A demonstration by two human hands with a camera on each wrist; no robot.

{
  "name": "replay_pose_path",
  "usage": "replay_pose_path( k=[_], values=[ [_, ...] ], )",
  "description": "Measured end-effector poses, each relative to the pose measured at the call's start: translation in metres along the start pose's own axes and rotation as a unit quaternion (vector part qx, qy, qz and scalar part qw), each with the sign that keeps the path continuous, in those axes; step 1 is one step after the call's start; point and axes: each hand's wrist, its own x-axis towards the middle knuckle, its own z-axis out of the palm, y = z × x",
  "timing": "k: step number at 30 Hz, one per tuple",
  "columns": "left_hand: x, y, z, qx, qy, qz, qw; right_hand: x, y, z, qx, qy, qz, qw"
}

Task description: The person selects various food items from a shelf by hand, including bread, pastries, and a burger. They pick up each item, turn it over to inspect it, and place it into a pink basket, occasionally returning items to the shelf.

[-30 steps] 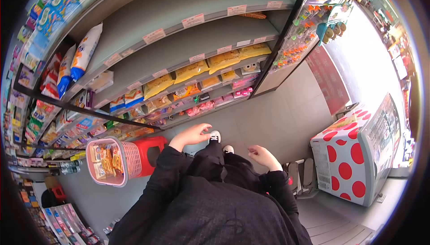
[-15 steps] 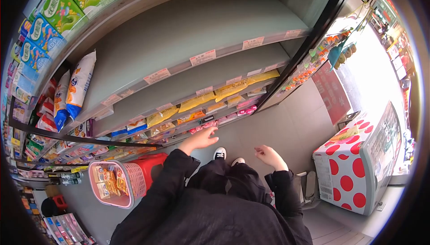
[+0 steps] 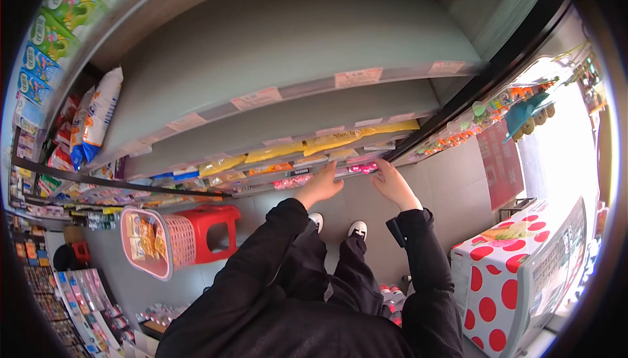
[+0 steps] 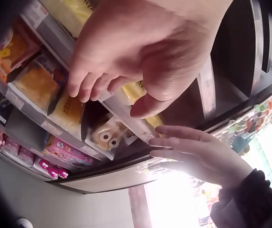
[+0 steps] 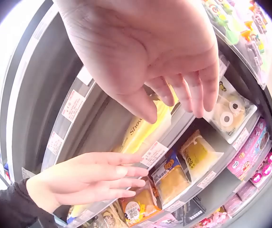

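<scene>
My left hand (image 3: 319,184) and right hand (image 3: 396,186) reach forward, apart, at the front of the lower shelves. Both have relaxed, nearly straight fingers and hold nothing. Long yellow bags (image 3: 340,139) lie on the shelf near the fingertips. In the right wrist view, my right hand (image 5: 145,52) hangs over a yellow bag (image 5: 148,128) and close to a clear packet with two round eyes (image 5: 231,114). My left hand (image 5: 88,180) is beside the shelf edge, above packaged breads (image 5: 171,183). The left wrist view shows packaged breads (image 4: 36,85) below my left hand (image 4: 140,57).
A pink basket (image 3: 183,237) with packets in it is beside a red stool (image 3: 219,233) on the left. A red-dotted white freezer (image 3: 487,273) stands at the right. Blue-and-white bags (image 3: 101,112) lean at the left end of the upper shelf (image 3: 288,44).
Both hands have moved forward, toward the lower shelves, and my right hand has come up level with the left. The shelves look nearer, and the feet stand further apart.
</scene>
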Motion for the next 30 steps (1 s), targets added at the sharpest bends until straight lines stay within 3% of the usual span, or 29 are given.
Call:
replay_pose_path(
  k=[5, 8, 12, 14, 17, 19, 21, 22, 24, 26, 27, 30],
  values=[
    [0.009, 0.014, 0.034, -0.098, 0.068, -0.086, 0.989, 0.007, 0.041, 0.001, 0.027, 0.015, -0.017, 0.999],
    [0.012, 0.001, 0.068, -0.128, 0.168, -0.092, 0.973, 0.001, 0.052, -0.003, 0.049, -0.008, 0.008, 0.999],
    [0.011, 0.023, 0.069, -0.168, 0.205, -0.148, 0.953, 0.003, 0.067, -0.001, 0.086, 0.003, 0.003, 0.996],
    [0.015, 0.024, 0.062, -0.161, 0.306, -0.049, 0.937, 0.011, 0.067, -0.003, 0.107, 0.022, -0.013, 0.994],
    [0.024, 0.044, 0.031, -0.202, 0.33, -0.008, 0.922, 0.031, 0.055, -0.008, 0.145, 0.07, -0.068, 0.985],
    [0.04, 0.053, 0.02, -0.21, 0.326, 0.003, 0.922, 0.046, 0.043, -0.012, 0.161, 0.099, -0.107, 0.976],
    [0.06, 0.066, 0.015, -0.218, 0.327, 0.024, 0.919, 0.065, 0.028, -0.021, 0.044, 0.256, -0.172, 0.95],
    [0.071, 0.075, 0.015, -0.145, 0.327, 0.034, 0.933, 0.073, 0.026, -0.024, 0.043, 0.259, -0.18, 0.948],
    [0.092, 0.089, 0.013, -0.072, 0.335, 0.041, 0.939, 0.088, 0.025, -0.025, -0.067, 0.347, -0.079, 0.932],
    [0.111, 0.102, 0.008, 0.004, 0.251, 0.03, 0.967, 0.102, 0.034, -0.032, -0.126, 0.313, -0.066, 0.939],
    [0.115, 0.108, 0.006, -0.001, 0.253, 0.025, 0.967, 0.108, 0.041, -0.036, -0.184, 0.279, -0.048, 0.941],
    [0.127, 0.106, 0.003, 0.036, 0.229, -0.02, 0.973, 0.125, 0.075, -0.033, -0.213, 0.289, -0.059, 0.931]
  ],
)
